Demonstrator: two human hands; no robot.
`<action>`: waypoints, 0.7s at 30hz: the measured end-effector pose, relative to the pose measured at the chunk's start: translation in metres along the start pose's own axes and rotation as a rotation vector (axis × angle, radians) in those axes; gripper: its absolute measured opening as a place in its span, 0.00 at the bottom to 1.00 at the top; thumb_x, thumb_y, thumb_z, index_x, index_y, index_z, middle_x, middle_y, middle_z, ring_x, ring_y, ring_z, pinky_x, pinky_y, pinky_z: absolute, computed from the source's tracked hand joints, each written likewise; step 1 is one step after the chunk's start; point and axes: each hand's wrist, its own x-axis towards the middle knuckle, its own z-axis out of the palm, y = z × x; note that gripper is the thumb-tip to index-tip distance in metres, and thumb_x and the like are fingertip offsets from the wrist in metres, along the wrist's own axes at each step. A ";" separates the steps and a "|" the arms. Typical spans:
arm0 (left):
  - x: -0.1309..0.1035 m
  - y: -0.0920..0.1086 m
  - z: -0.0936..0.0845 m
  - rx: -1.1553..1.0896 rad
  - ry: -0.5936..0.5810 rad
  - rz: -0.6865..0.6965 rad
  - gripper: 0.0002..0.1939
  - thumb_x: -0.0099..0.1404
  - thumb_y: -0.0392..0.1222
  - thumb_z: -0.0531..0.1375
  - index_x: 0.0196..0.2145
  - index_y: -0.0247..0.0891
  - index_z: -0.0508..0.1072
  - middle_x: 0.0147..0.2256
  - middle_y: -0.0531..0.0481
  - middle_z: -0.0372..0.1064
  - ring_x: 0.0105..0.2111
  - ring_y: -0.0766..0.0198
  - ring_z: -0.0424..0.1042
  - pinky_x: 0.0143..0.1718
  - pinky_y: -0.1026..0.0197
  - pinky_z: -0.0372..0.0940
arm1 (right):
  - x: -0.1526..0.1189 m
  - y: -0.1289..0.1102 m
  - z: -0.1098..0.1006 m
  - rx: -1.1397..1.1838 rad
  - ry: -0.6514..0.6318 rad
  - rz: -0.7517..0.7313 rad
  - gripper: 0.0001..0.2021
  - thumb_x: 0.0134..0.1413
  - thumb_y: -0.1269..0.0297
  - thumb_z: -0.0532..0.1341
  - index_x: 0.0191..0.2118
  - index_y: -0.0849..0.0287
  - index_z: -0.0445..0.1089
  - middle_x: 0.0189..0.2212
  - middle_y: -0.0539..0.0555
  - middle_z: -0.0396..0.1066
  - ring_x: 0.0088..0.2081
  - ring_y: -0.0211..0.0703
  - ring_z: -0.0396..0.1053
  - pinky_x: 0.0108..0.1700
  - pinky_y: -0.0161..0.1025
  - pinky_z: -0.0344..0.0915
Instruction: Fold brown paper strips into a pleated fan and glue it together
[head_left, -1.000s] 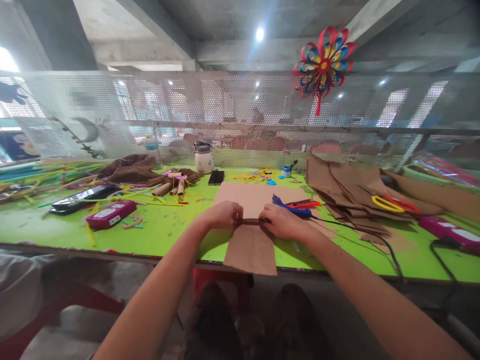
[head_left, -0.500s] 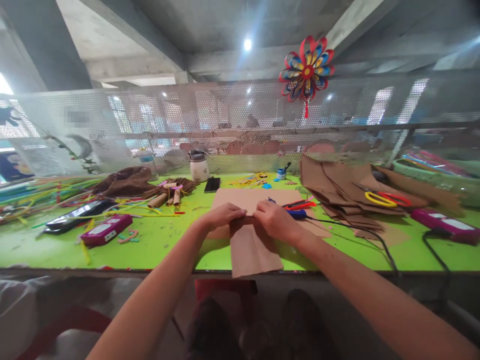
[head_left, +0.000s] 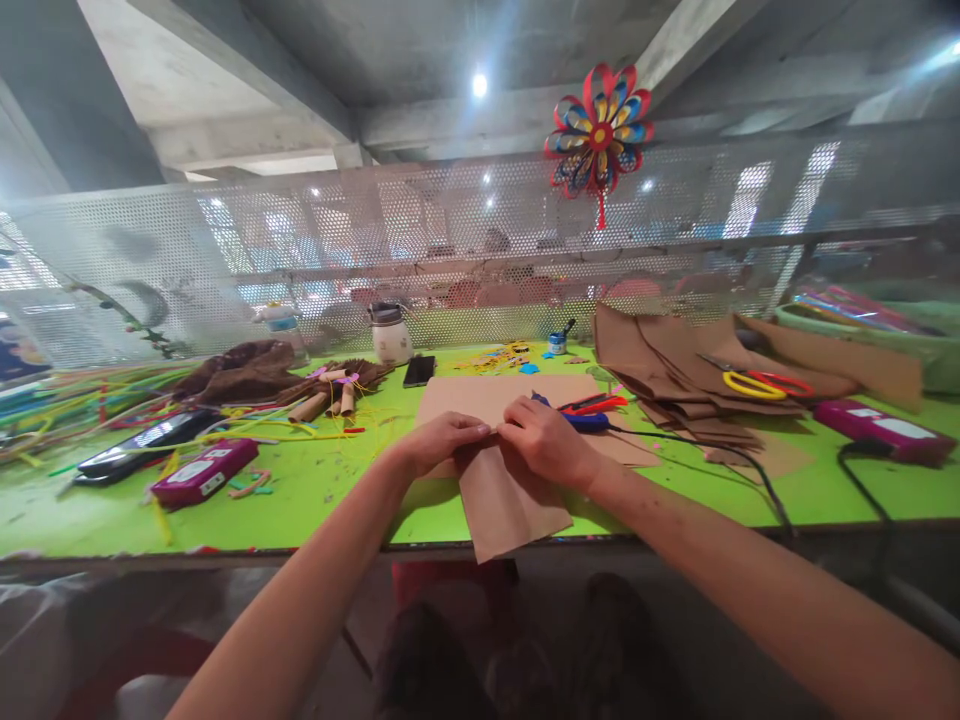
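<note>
I have the left hand point(head_left: 450, 442) and right hand point(head_left: 546, 440) pinching the brown paper strip point(head_left: 510, 505) by its far edge, six o'clock on my feed; a blue corded tool point(head_left: 589, 422) lies toward the strip's two o'clock.

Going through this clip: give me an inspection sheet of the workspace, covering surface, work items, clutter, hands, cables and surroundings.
Surface: green table, scraps scattered over it.
Work items: brown paper piece, near corner past the front edge; wider paper sheet lying flat beyond it.
Clutter: scissors on a brown stack; phone; purple boxes at both sides.
Hands: left hand and right hand both pinch the paper piece's far end.
Cables: black cord from a blue-handled tool; another at the right-hand purple box.
Surroundings: perforated screen behind; flower ornament hanging.
</note>
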 end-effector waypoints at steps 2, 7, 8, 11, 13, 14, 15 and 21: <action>-0.001 0.001 0.000 0.037 0.000 0.000 0.18 0.61 0.52 0.54 0.29 0.32 0.71 0.27 0.52 0.65 0.30 0.66 0.60 0.35 0.63 0.57 | 0.000 -0.001 0.001 0.029 0.007 0.002 0.11 0.59 0.75 0.49 0.33 0.63 0.68 0.34 0.59 0.62 0.39 0.47 0.56 0.41 0.41 0.56; -0.001 0.003 0.000 0.093 -0.020 -0.005 0.18 0.61 0.52 0.54 0.29 0.33 0.69 0.24 0.54 0.58 0.27 0.68 0.56 0.30 0.64 0.53 | -0.001 0.001 0.004 0.229 0.074 0.050 0.08 0.55 0.76 0.52 0.34 0.63 0.69 0.35 0.59 0.64 0.42 0.46 0.58 0.44 0.41 0.58; -0.002 0.003 0.001 0.104 -0.024 0.006 0.17 0.61 0.52 0.54 0.29 0.33 0.69 0.24 0.54 0.57 0.26 0.68 0.55 0.29 0.65 0.53 | 0.000 0.003 0.004 0.323 0.097 0.076 0.07 0.53 0.76 0.54 0.35 0.63 0.69 0.36 0.58 0.64 0.42 0.46 0.59 0.45 0.41 0.59; -0.002 0.008 0.001 0.153 -0.018 0.037 0.18 0.62 0.52 0.53 0.28 0.33 0.68 0.24 0.55 0.55 0.26 0.69 0.53 0.28 0.65 0.51 | 0.001 0.012 0.002 0.685 0.124 0.244 0.14 0.46 0.75 0.58 0.43 0.65 0.69 0.39 0.58 0.66 0.41 0.43 0.63 0.42 0.38 0.61; -0.003 0.012 0.003 0.184 -0.002 0.055 0.18 0.62 0.53 0.53 0.26 0.33 0.66 0.23 0.55 0.53 0.25 0.69 0.53 0.27 0.65 0.51 | 0.002 0.017 0.000 0.908 0.089 0.397 0.17 0.48 0.70 0.57 0.46 0.65 0.67 0.40 0.58 0.67 0.38 0.41 0.65 0.38 0.37 0.62; -0.003 0.013 0.004 0.194 0.003 0.065 0.19 0.62 0.53 0.52 0.26 0.33 0.66 0.23 0.55 0.53 0.25 0.69 0.53 0.27 0.65 0.51 | 0.002 0.019 -0.002 0.990 0.055 0.463 0.16 0.50 0.67 0.56 0.46 0.66 0.68 0.37 0.57 0.68 0.36 0.40 0.65 0.36 0.36 0.61; -0.003 0.015 0.005 0.199 0.008 0.079 0.19 0.63 0.53 0.52 0.26 0.34 0.66 0.23 0.55 0.53 0.25 0.69 0.53 0.27 0.65 0.51 | 0.002 0.020 -0.002 1.054 0.012 0.510 0.15 0.53 0.62 0.55 0.43 0.66 0.70 0.34 0.55 0.68 0.33 0.39 0.64 0.33 0.35 0.60; -0.001 0.019 0.008 0.290 0.047 0.217 0.17 0.65 0.50 0.51 0.37 0.33 0.72 0.29 0.51 0.67 0.31 0.65 0.62 0.35 0.63 0.58 | 0.002 0.016 -0.003 1.246 -0.134 0.614 0.24 0.48 0.44 0.57 0.23 0.65 0.67 0.17 0.45 0.54 0.21 0.31 0.48 0.23 0.33 0.45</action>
